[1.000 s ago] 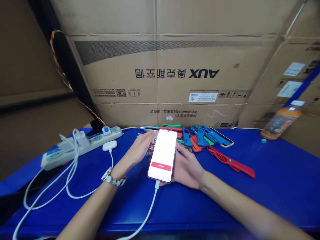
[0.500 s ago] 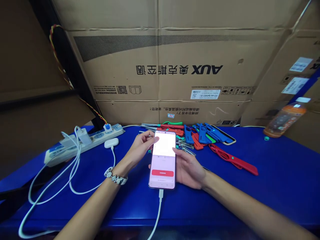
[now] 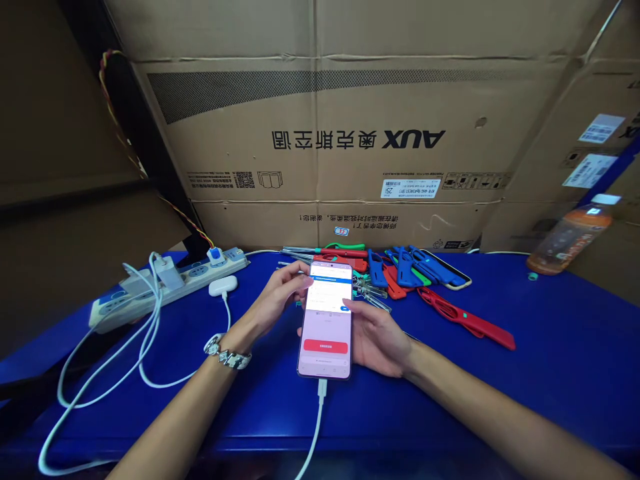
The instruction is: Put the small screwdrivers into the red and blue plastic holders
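A smartphone (image 3: 327,320) with a lit pale screen and a red button is held over the blue table (image 3: 550,347), a white charging cable (image 3: 314,433) plugged into its bottom end. My right hand (image 3: 380,337) cups the phone from below and the right, fingers wrapped round it. My left hand (image 3: 280,297), with a metal watch on the wrist, touches the phone's upper left edge with its fingertips. A pile of red, blue and green plastic tools (image 3: 410,277) lies just behind the phone.
A white power strip (image 3: 165,283) with chargers and looping white cables (image 3: 100,387) sits at the left. A small white earbud case (image 3: 223,285) lies near it. An orange drink bottle (image 3: 567,237) leans at the right. Large cardboard boxes (image 3: 320,133) wall the back.
The phone has straightened and dropped slightly nearer me. Its screen changed from plain white to a page with a blue bar at the top. Both hands stay on it.
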Motion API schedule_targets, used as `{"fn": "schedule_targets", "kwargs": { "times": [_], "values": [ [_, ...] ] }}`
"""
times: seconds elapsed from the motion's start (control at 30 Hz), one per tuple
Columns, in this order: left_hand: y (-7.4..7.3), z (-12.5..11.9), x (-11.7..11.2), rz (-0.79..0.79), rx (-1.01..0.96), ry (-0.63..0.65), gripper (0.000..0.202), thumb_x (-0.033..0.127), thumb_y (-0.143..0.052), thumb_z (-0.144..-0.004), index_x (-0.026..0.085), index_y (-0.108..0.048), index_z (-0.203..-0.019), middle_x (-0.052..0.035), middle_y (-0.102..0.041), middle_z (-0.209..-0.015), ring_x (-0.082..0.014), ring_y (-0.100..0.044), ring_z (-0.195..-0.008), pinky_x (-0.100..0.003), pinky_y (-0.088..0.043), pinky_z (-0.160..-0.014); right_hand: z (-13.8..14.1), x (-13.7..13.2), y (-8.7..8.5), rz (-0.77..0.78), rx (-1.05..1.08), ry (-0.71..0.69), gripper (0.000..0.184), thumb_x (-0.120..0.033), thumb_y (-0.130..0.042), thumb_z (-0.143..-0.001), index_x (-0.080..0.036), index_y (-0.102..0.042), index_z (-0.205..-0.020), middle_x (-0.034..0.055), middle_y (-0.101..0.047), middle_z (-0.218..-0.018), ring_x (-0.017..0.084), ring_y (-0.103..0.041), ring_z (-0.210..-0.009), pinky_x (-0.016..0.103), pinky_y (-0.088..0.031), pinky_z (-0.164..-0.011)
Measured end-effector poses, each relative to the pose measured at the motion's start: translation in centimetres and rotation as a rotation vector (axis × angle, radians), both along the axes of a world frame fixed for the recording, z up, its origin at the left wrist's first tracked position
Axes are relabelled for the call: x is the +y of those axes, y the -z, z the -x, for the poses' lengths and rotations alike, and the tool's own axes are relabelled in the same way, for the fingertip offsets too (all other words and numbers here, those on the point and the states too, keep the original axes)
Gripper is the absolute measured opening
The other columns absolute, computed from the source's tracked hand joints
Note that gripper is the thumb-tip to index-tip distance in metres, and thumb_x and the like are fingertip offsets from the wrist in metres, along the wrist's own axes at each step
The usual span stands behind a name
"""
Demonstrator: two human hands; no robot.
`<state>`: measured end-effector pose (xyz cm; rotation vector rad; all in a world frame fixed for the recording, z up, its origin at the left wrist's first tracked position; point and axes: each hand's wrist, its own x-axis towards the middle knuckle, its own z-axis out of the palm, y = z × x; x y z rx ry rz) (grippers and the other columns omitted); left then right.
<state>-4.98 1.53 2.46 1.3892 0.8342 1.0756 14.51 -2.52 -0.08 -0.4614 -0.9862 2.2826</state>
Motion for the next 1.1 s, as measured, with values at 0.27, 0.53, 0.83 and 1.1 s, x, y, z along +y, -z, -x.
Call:
{"fn": "schedule_targets", "kwargs": {
  "times": [0.27,0.53,0.83,1.1],
  "values": [
    [-0.1,0.0,-0.1,0.022,-0.025,0.007,0.024,0.037,-0.067,-0.077,0.018,-0.052,-0.08,0.004,-0.049,-0.066,-0.0103,-0.044,-0.059,-0.023,-0.036,-0.059,-0.1,0.2,0.4,-0.023,-0.001,-0.031,0.054,-0.045,-0.043,-0.094,-0.016,-0.047,-0.139,0.0155,-0.067,-0.123,0.03,-0.059,-0.12,0.053,-0.035,-0.106],
    [-0.2,0.0,-0.1,0.024,-0.035,-0.005,0.023,0.039,-0.059,-0.077,0.018,-0.05,-0.076,0.0034,-0.042,-0.066,-0.0119,-0.04,-0.06,-0.024,-0.036,-0.058,-0.2,0.2,0.4,-0.013,-0.037,-0.022,0.052,-0.045,-0.043,-0.094,-0.017,-0.048,-0.138,0.0149,-0.066,-0.125,0.029,-0.059,-0.12,0.051,-0.036,-0.106],
    [-0.2,-0.1,0.0,0.049,-0.082,0.008,0.028,0.042,-0.062,-0.075,0.018,-0.048,-0.074,0.0041,-0.043,-0.064,-0.0106,-0.041,-0.057,-0.024,-0.037,-0.057,0.0,0.1,0.3,-0.011,-0.012,-0.011,0.055,-0.046,-0.041,-0.093,-0.014,-0.048,-0.137,0.0165,-0.064,-0.127,0.03,-0.058,-0.121,0.051,-0.034,-0.107],
    [-0.6,-0.5,-1.3,-0.131,0.494,-0.251,0.047,0.061,-0.068,-0.07,0.018,-0.06,-0.09,-0.0041,-0.062,-0.08,-0.0187,-0.056,-0.066,-0.028,-0.041,-0.057,-0.1,0.2,-0.4,0.017,0.005,0.007,0.062,-0.064,-0.026,-0.094,-0.025,-0.046,-0.139,0.013,-0.06,-0.132,0.03,-0.058,-0.119,0.056,-0.036,-0.101]
  ]
}}
